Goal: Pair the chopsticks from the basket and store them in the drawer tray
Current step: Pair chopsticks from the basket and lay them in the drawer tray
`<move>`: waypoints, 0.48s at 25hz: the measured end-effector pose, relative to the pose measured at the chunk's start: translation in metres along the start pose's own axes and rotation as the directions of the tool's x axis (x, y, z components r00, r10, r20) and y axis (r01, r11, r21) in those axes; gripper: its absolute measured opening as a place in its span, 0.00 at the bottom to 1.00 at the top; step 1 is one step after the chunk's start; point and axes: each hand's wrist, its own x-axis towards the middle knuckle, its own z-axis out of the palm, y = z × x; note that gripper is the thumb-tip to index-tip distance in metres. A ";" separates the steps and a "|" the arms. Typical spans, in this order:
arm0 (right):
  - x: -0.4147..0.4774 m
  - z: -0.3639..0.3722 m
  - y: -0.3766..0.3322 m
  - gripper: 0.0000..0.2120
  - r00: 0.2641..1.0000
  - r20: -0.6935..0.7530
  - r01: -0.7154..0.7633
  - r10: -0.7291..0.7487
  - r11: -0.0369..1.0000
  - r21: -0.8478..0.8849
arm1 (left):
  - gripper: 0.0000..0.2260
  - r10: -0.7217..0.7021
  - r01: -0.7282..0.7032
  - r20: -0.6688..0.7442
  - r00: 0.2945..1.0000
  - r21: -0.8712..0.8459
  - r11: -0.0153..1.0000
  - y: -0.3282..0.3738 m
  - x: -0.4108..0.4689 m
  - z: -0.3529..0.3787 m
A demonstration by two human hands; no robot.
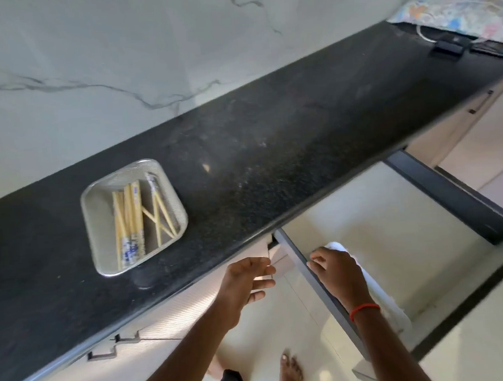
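Chopsticks (132,225), pale wood with blue-patterned ends, heaped loose in a mesh basket (96,201): several lying roughly parallel along the left half, a few crossed at angles on the right. Basket resting on the black speckled bench (272,165), set back a little from the front edge, left of the open drawer (380,226). Drawer pulled out below the bench edge at right, dark-framed, pale inside. A white tray (382,297) lying along the drawer's near-left side, mostly behind the right hand; its compartments not discernible.

Left hand (245,283) held in the air just under the bench edge, beside the drawer's left rail, fingers (262,283) loosely spread and released, grasping nothing. Right hand (337,270) reaching over the drawer's left rail, fingers curled down at the white tray's far end; blurred, so cannot tell whether clasped on it or merely resting there. Orange-red thread (364,309) around the right wrist.

White veined marble wall (116,66) behind the bench. Patterned cloth (463,9) at the far right end. Bare foot (291,372) on the pale floor below.
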 end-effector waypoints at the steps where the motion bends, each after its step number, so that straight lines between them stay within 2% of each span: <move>1: 0.006 0.000 -0.017 0.03 0.999 -0.009 0.053 -0.052 0.997 0.049 | 0.11 0.018 -0.019 -0.024 1.000 -0.015 1.000 0.006 0.000 -0.008; 4: 0.022 0.004 -0.067 0.06 0.978 0.017 0.205 -0.209 0.971 0.124 | 0.11 0.075 -0.081 -0.098 0.992 -0.056 0.995 0.018 -0.003 -0.040; 9: 0.046 0.017 -0.141 0.09 0.935 0.096 0.317 -0.340 0.927 0.199 | 0.10 0.163 -0.197 -0.221 0.962 -0.143 0.970 0.034 -0.009 -0.097; 12: 0.057 0.018 -0.188 0.09 0.901 0.081 0.403 -0.427 0.890 0.212 | 0.10 0.203 -0.244 -0.242 0.949 -0.152 0.958 0.046 -0.012 -0.125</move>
